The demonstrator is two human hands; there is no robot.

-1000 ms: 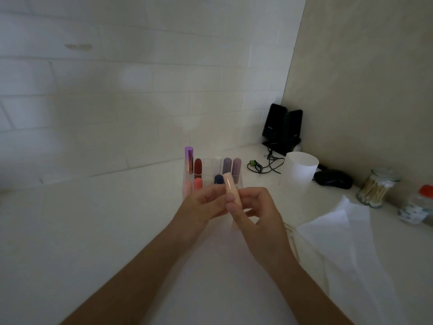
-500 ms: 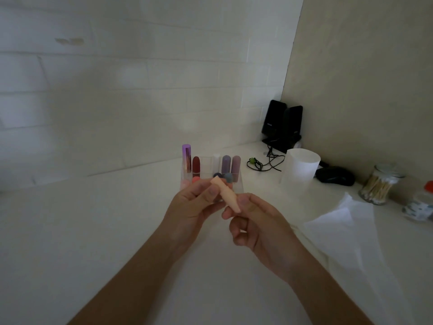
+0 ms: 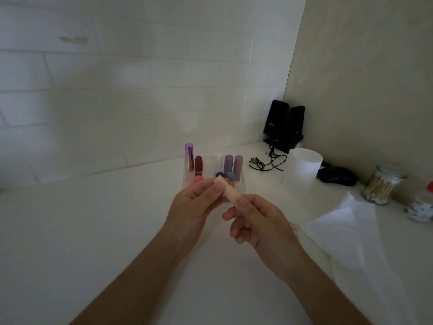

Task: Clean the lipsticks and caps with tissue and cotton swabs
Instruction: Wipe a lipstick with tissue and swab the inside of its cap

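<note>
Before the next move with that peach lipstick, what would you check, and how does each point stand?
1. Peach lipstick held by both left hand and right hand: ok.
2. Its cap off: cannot tell.
3. Tissue lying on the counter at the right: ok.
4. Cotton swab jar in view: ok.
5. A hand free to take the tissue: not ok.

peach lipstick (image 3: 228,193) tilted, pinched at both ends.

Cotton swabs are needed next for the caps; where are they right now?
In the head view, the cotton swabs stand in a glass jar, far right on the counter, between a black mouse and a small bottle, behind the tissue.
</note>
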